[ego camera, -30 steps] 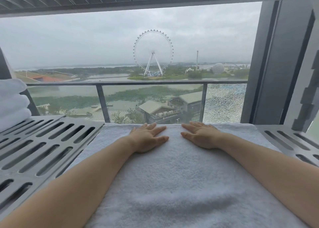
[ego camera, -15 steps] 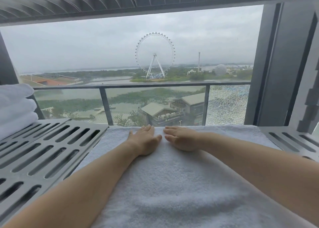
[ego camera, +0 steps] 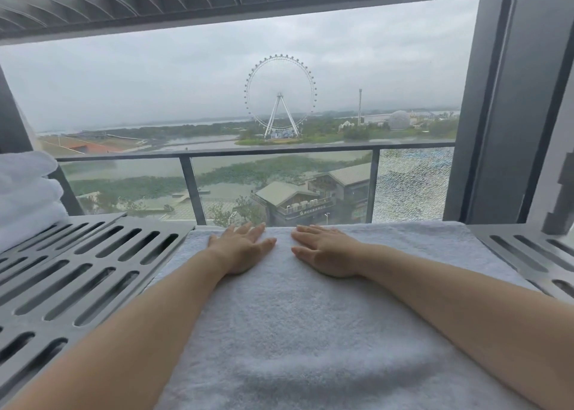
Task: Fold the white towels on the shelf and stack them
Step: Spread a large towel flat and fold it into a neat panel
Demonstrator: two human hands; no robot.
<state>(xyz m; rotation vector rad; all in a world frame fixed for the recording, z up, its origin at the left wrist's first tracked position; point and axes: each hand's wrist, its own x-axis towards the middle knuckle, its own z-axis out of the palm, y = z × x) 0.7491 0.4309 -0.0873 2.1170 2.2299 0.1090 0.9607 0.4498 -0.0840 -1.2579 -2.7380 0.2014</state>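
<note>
Right now both of my hands lie flat on the white towel point(ego camera: 310, 332), which is spread across the slatted metal shelf point(ego camera: 77, 273) in front of the window. It looks soft, thick and limp, light enough to lift but sure to sag, so I judge the far corners or the far hem to be the places to pinch. My left hand point(ego camera: 240, 251) and right hand point(ego camera: 326, 252) press near the far edge, just apart from each other. Fingers on both are extended and slightly spread, palms down, grasping nothing. A stack of folded towels point(ego camera: 26, 192) sits at the shelf's left end, well apart.
</note>
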